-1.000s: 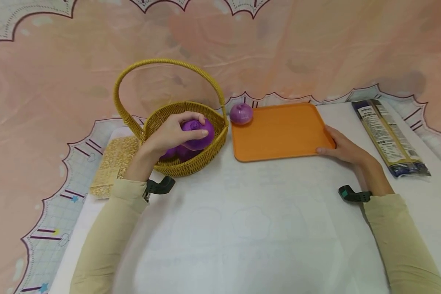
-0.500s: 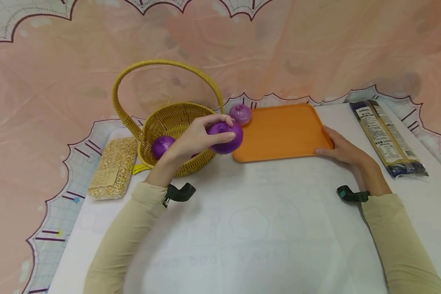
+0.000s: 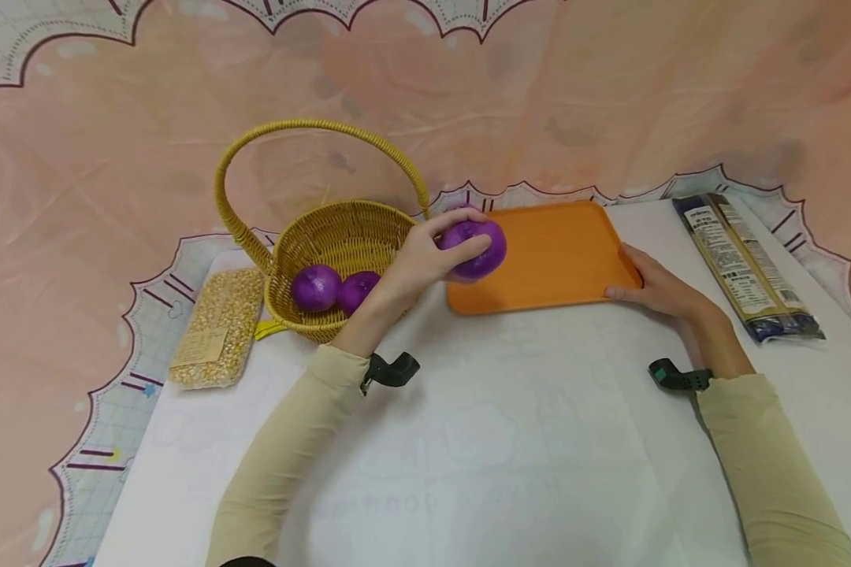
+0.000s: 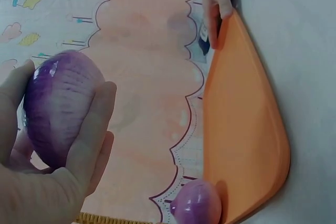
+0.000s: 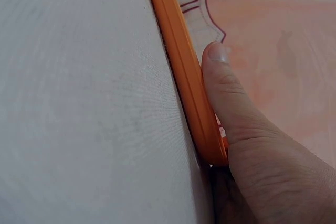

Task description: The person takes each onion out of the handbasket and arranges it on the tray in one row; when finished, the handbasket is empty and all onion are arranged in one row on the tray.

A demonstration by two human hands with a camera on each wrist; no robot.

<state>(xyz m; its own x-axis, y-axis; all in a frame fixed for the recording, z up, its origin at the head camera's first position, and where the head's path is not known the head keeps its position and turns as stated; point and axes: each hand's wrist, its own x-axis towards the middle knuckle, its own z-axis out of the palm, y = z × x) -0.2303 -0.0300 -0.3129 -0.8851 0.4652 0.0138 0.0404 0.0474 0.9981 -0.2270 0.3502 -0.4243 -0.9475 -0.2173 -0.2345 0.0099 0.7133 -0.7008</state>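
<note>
My left hand [image 3: 429,256] grips a purple onion [image 3: 477,250], glossy and streaked in the left wrist view, above the left end of the orange tray [image 3: 539,256]. Behind that hand in the head view, another onion [image 4: 198,203] is mostly hidden; the left wrist view has it at the tray's left corner. Two more purple onions, one at the left [image 3: 316,287] and one beside it [image 3: 358,291], lie in the yellow woven basket [image 3: 347,216]. My right hand [image 3: 663,285] holds the tray's right edge, its thumb [image 5: 226,85] along the rim in the right wrist view.
A bag of corn kernels [image 3: 216,331] lies left of the basket. Far right on the white table [image 3: 510,472] is a long dark and gold packet [image 3: 748,268]. The basket's tall handle [image 3: 319,126] arches above it.
My left hand has lifted the onion out of the basket and carried it right, to above the tray's left end. The right hand stays at the tray's edge.
</note>
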